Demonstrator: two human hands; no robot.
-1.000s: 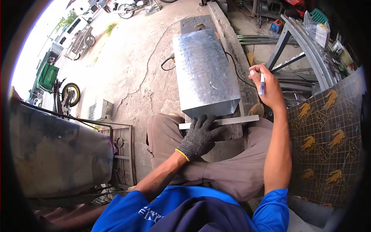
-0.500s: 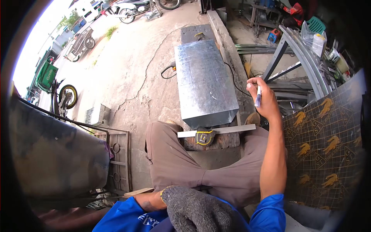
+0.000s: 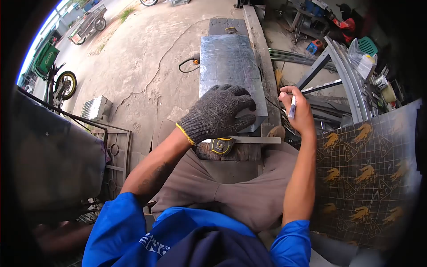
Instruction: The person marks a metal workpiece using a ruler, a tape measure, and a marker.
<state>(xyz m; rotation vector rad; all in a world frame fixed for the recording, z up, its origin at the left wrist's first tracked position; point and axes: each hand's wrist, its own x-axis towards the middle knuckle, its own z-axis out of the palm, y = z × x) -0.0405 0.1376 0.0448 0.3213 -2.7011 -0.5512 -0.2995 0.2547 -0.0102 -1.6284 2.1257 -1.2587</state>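
Note:
In a dark grey knit glove with a yellow cuff, my left hand [image 3: 218,113] is stretched over the near end of a shiny sheet-metal box [image 3: 227,60]. Its fingers are spread and curved, with thumb and fingertips apart and nothing between them. My bare right hand [image 3: 302,116], to the right of the box, grips a white marker [image 3: 292,108] with a dark tip end pointing down. Just below the gloved hand, a black and yellow tape measure [image 3: 221,146] sits by a flat pale metal strip [image 3: 260,140], on a worn wooden block [image 3: 240,152] between my knees.
A cable with an orange part [image 3: 195,61] lies left of the box. Metal frames [image 3: 344,78] and long bars stand at the right, before a printed sheet [image 3: 364,173]. A dark panel [image 3: 62,155] is at the left. A person in red [image 3: 346,26] is farther back.
My gloved left hand has risen from my chest and reached forward over the box. My right hand still holds the marker beside it. The view has shifted slightly.

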